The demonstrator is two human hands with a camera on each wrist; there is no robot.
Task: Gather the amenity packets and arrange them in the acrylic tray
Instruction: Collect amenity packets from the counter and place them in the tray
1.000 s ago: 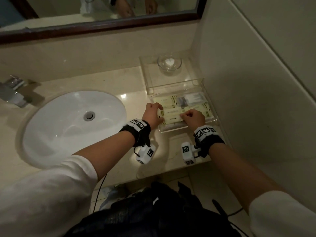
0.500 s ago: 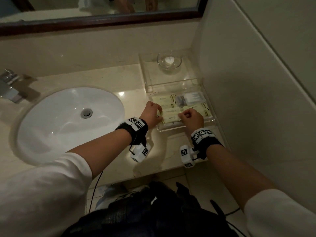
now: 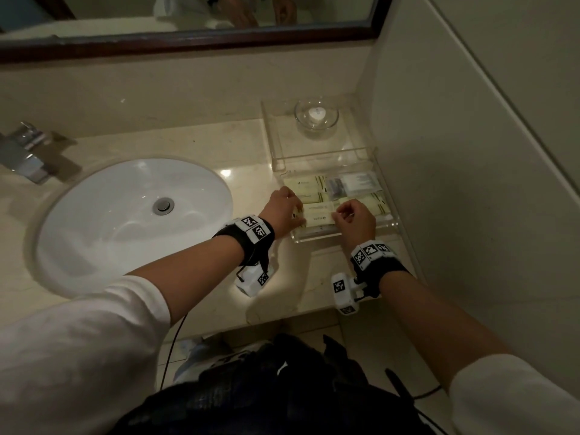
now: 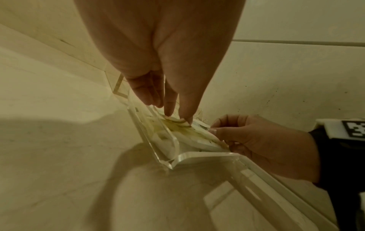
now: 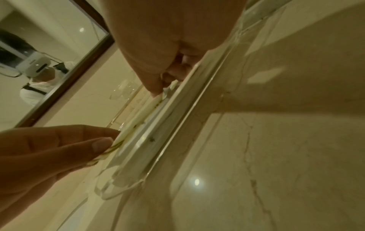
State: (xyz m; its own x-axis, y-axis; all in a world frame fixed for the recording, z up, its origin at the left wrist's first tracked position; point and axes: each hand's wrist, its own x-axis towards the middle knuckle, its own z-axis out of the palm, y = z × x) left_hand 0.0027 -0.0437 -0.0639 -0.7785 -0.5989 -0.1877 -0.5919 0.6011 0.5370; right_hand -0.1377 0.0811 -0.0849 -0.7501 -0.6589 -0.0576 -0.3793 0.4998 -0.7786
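A clear acrylic tray stands on the counter by the right wall and holds several flat cream amenity packets and a white-grey one. The front cream packet lies along the tray's near side. My left hand pinches its left end between thumb and fingers. My right hand pinches its right end, thumb on top. The left wrist view shows the packet just inside the tray's near corner. The right wrist view shows it edge-on behind the rim.
Behind the tray a second acrylic tray carries a glass dish with a small white item. The white sink and tap are to the left. The tiled wall rises just to the tray's right, and the counter's front edge lies below my wrists.
Both hands stay on the ends of the front packet in the tray, with only slight shifts of the fingers. The head view has drifted a little.
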